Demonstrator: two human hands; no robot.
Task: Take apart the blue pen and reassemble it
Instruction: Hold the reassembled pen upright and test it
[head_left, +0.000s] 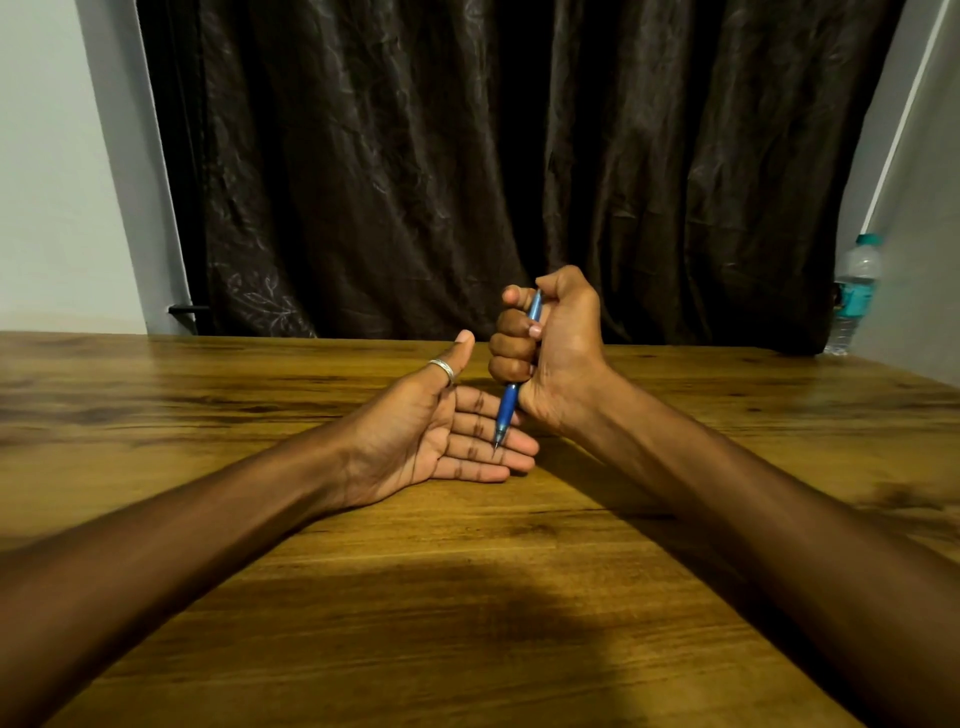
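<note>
1. Head view: the right hand is closed in a fist round the pen. All four fingers wrap the barrel and the thumb lies along it.
2. The pen stands nearly upright, tilted a little. Its light blue upper barrel peeks out by the thumb, and the darker blue grip and pointed tip stick out below the fist.
3. The left hand lies flat and wide open on the table, palm up with straight fingers, holding nothing. Its raised thumb carries a silver ring.
4. The tip points down right over the left fingers. I cannot tell whether it touches them.
5. Both forearms stretch in from the near edge across the wooden top, where a dark shadow falls near the camera.
6. Behind the table hangs a dark brown curtain with a faint leaf pattern, and pale wall shows on either side.
7. At far right a clear water bottle with a teal cap and teal label stands by the curtain's edge. The label's writing is too small to read.
8. No print can be made out on the pen.
</note>
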